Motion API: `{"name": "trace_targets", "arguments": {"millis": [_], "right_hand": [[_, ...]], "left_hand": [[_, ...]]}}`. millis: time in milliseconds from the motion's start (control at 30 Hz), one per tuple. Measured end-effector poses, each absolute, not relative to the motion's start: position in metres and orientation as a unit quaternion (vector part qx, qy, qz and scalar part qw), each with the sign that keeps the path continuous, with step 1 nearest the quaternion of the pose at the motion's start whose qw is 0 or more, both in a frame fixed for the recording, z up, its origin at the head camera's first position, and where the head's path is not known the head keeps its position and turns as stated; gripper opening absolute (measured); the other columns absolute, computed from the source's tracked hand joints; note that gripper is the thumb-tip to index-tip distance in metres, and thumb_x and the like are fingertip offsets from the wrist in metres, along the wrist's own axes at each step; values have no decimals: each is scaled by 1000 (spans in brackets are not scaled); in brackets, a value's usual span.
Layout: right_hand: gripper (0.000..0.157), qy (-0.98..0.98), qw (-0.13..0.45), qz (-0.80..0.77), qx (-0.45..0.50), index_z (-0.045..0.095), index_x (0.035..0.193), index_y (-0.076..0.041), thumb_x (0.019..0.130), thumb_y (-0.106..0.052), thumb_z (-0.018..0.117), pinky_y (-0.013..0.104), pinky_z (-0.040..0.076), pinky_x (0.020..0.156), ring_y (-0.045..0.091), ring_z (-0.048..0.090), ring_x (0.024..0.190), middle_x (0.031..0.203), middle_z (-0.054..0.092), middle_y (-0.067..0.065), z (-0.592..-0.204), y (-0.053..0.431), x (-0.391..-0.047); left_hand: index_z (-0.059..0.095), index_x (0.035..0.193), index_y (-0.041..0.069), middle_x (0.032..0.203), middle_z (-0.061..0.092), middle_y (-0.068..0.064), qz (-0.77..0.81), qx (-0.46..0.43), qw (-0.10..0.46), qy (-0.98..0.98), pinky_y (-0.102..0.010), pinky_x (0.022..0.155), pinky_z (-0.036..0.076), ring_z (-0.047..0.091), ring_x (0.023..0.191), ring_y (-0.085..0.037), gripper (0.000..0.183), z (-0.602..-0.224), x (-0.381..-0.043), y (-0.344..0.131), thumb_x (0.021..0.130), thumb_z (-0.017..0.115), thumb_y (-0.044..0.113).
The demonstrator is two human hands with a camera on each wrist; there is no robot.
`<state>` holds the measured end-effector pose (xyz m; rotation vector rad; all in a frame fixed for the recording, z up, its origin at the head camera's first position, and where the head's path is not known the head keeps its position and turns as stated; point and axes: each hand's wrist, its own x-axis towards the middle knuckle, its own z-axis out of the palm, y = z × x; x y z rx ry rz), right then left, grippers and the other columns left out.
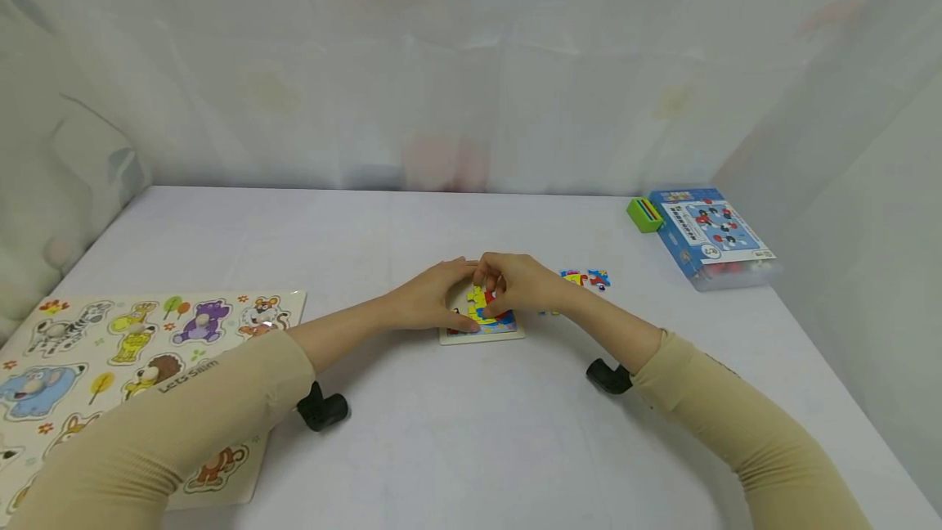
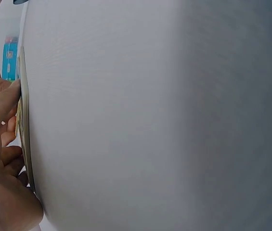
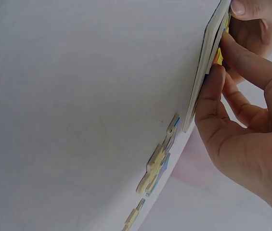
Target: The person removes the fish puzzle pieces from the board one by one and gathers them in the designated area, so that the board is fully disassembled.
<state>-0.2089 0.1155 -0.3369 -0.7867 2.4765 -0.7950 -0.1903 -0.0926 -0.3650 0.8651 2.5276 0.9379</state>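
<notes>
A small jigsaw puzzle board (image 1: 483, 339) with a pale rim and a colourful picture lies on the table between the hands. The left hand (image 1: 423, 298) holds it at the left, thumb along the near edge and fingers at the far side. Over the board, the right hand (image 1: 524, 281) pinches a puzzle piece, mostly hidden by its fingers; in the right wrist view its thumb and fingertips meet at the board's surface. Yellow, red and blue parts of the picture show between the hands. Loose puzzle pieces (image 1: 598, 278) lie just right of the board, partly behind the right wrist.
A large animal puzzle board (image 1: 96, 358) covers the table's left side, partly under the left sleeve. At the back right stand a blue box (image 1: 714, 227) and a small green block (image 1: 644, 215). Black wrist devices (image 1: 322, 409) hang below both forearms. White cloth encloses the table's back.
</notes>
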Motion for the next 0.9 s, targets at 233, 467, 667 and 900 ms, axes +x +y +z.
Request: {"name": "trace_targets", "arguments": {"millis": [233, 467, 667, 900], "right_hand": [[38, 890, 212, -291, -282, 58, 110, -10, 80, -14, 81, 22, 46, 71, 13, 54, 74, 95, 62, 4, -338, 116, -209], [39, 885, 216, -305, -278, 56, 111, -10, 80, -12, 81, 22, 47, 72, 14, 55, 76, 98, 61, 5, -338, 116, -209], [38, 881, 219, -318, -274, 55, 111, -11, 82, -9, 79, 22, 49, 74, 15, 56, 78, 100, 60, 5, -338, 116, -209], [19, 875, 220, -329, -279, 56, 111, -11, 95, -12, 65, 23, 48, 78, 17, 58, 84, 99, 59, 5, -339, 119, -209]], "left_hand": [[41, 150, 16, 160, 37, -8, 330, 305, 152, 880, -57, 126, 18, 21, 154, -36, 83, -366, -191, -93, 80, 80, 39], [42, 149, 16, 159, 38, -8, 331, 304, 152, 880, -58, 126, 19, 22, 154, -36, 82, -366, -190, -93, 80, 80, 39], [41, 150, 14, 160, 36, -9, 323, 298, 155, 885, -58, 125, 19, 20, 154, -36, 83, -367, -191, -93, 81, 79, 39], [38, 152, 14, 162, 33, -8, 314, 292, 161, 889, -58, 125, 19, 18, 156, -33, 85, -366, -189, -93, 82, 78, 40]]}}
